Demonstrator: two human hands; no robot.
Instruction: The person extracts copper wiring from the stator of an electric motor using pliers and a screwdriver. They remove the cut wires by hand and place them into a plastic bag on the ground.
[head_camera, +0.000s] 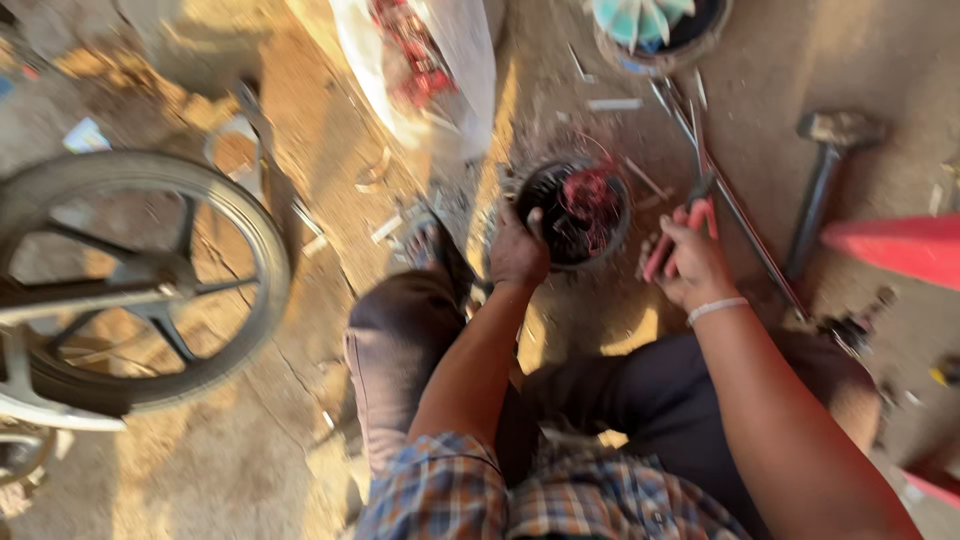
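Observation:
A round dark motor stator (580, 212) with reddish copper windings lies on the dusty ground in front of me. My left hand (517, 252) grips its left rim. My right hand (690, 265) sits just to the right of it, closed around red-handled pliers (690, 222) whose jaws point up and away. A white band circles my right wrist. The frame is motion-blurred, so the windings' detail is unclear.
A wheel with a black tyre (130, 280) stands at the left. A hammer (825, 175) and thin metal rods (720, 180) lie at the right, beside a red object (895, 248). A clear plastic bag (425, 65) and a teal fan blade (645, 25) lie farther away.

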